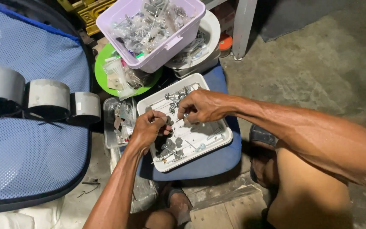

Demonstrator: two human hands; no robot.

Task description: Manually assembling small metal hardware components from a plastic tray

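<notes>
A white rectangular tray (223, 136) holding several small metal parts, screws and brackets rests on a blue cushion (217, 161). Both my hands hover over it. My left hand (148, 127) is curled over the tray's left side, fingers pinched on a small metal part. My right hand (202, 106) reaches in from the right over the tray's upper middle, fingertips pinched on a small screw-like piece. The two hands nearly meet.
A lilac tub (178, 40) of bagged hardware sits on a white container (212, 29) and a green lid (100, 72). A clear small box (112, 127) lies left of the tray. A blue mesh panel (30, 161) with grey metal bands (47, 95) fills the left.
</notes>
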